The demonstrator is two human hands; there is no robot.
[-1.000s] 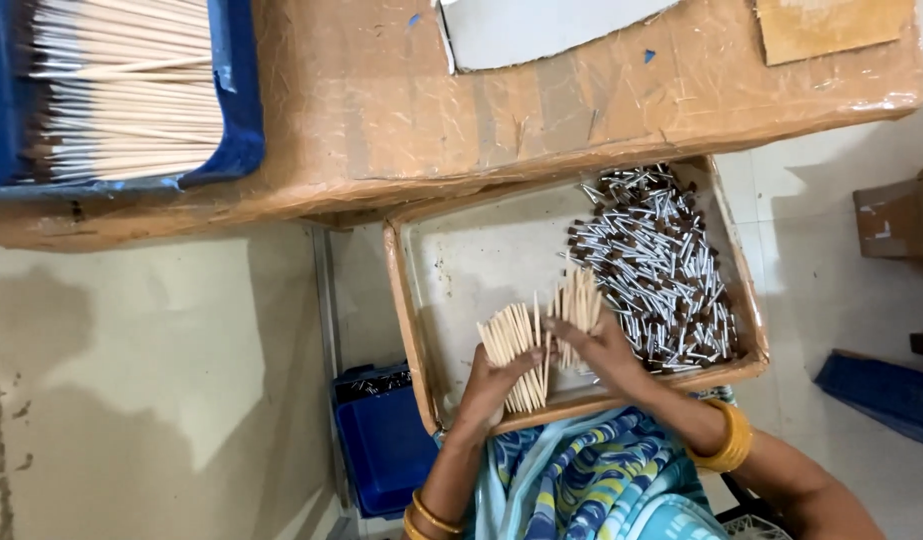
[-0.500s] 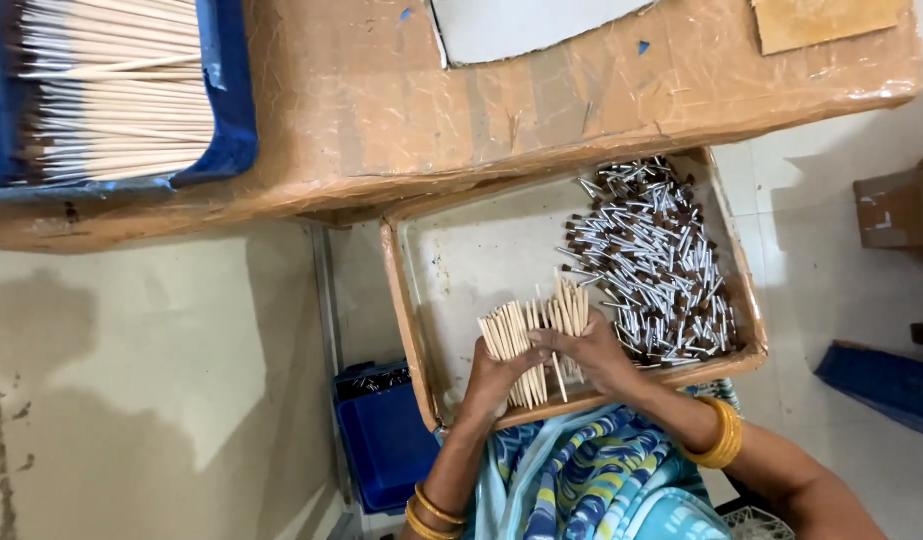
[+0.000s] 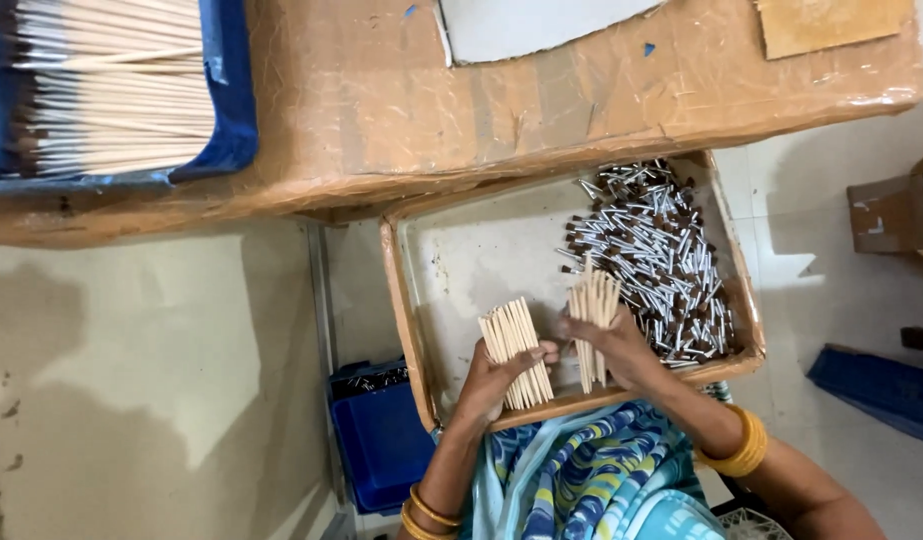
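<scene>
— What does each hand hold?

— The left hand point(image 3: 491, 378) has its fingers clamped on a bundle of pale wooden sticks point(image 3: 517, 350), fanned and tilted, over the shallow tray point(image 3: 406, 320). The right hand point(image 3: 621, 350) grips a second bundle of sticks point(image 3: 593, 325), held nearly upright, just beside the heap of small metal ferrules point(image 3: 651, 260) in the tray's right half.

— Can the lower ends of the sticks be seen?

— Partly; the palms and the tray's near rim cover some of them. The right hand's fingertips are hidden behind its bundle.

— What else is hard to make out?

— The blue crate point(image 3: 381, 430) under the table point(image 3: 381, 100) is half hidden by the tray, its contents dark and unclear. The blue bin point(image 3: 226, 100) of long sticks on the table is cut off at the left edge, as is a dark blue object point(image 3: 871, 385) at the right.
</scene>
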